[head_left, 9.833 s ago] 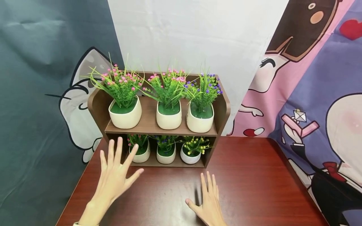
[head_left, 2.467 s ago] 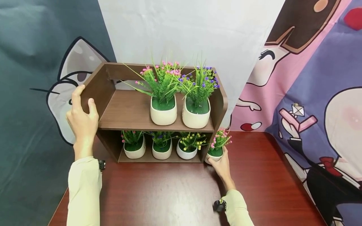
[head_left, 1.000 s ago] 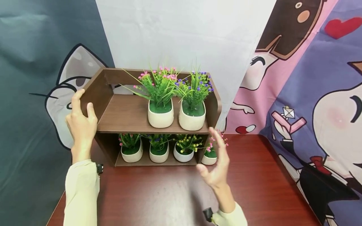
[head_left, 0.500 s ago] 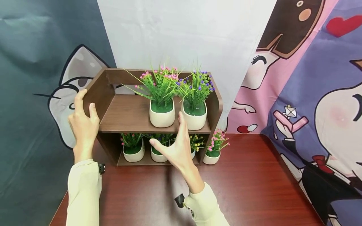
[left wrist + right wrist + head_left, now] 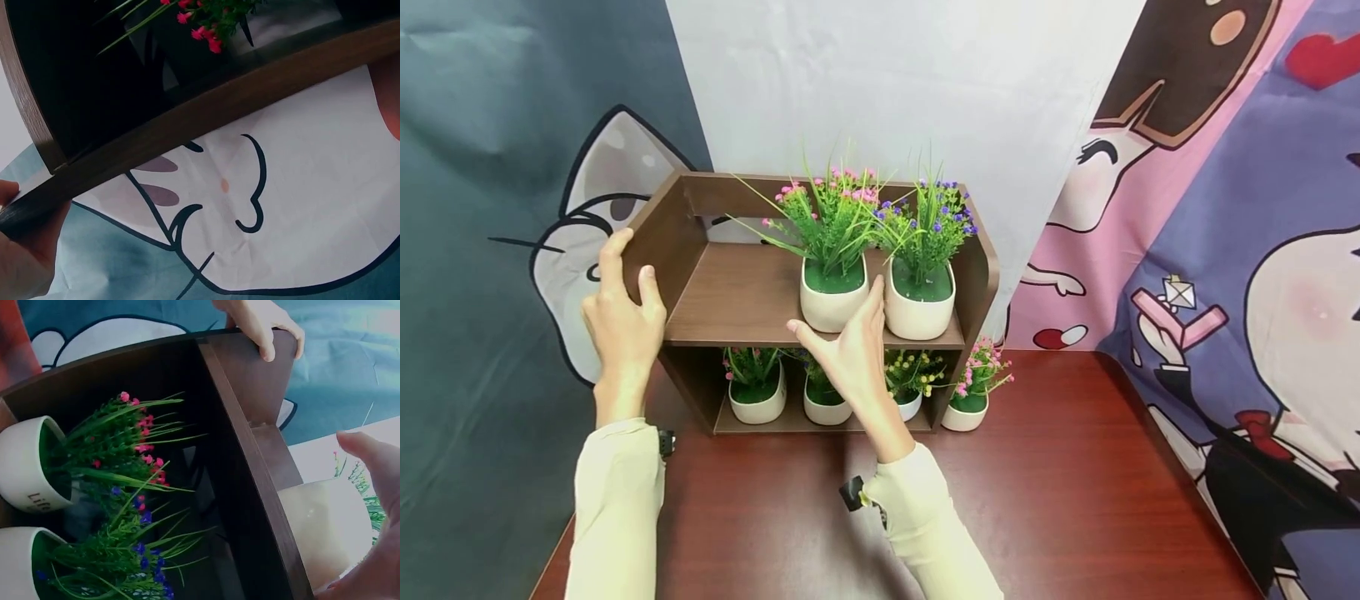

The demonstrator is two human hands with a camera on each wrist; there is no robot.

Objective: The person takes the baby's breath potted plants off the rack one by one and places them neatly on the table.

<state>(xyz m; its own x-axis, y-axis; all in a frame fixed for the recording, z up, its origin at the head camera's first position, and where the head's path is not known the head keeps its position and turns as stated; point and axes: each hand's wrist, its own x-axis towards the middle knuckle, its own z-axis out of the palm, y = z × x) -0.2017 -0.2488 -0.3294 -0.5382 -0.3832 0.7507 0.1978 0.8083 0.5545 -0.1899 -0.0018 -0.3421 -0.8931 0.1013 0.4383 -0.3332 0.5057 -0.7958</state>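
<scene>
My left hand (image 5: 621,329) grips the left side panel of a brown two-tier wooden shelf (image 5: 730,292); the left wrist view has its thumb and fingers on either side of the panel. My right hand (image 5: 853,350) is at the cream pot with pink flowers (image 5: 832,304) in the middle of the upper tier. Its fingers reach up along the pot's right side, with the thumb spread to the left. In the right wrist view a gap shows between the thumb (image 5: 359,444) and that pot (image 5: 325,525). Right of it stands a cream pot with blue-purple flowers (image 5: 920,312).
The lower tier holds a pink-flowered pot (image 5: 758,404), a blue-flowered pot (image 5: 826,408) partly behind my right hand, and a yellow-flowered pot (image 5: 910,404). Another pink-flowered pot (image 5: 966,412) stands on the red-brown table (image 5: 1075,475) against the shelf's right side. Printed cloth (image 5: 917,83) hangs behind.
The upper-left pink-flowered pot was moved to the table right of the shelf and released. My right hand then moved left and up to the middle pot. My left hand took hold of the side panel.
</scene>
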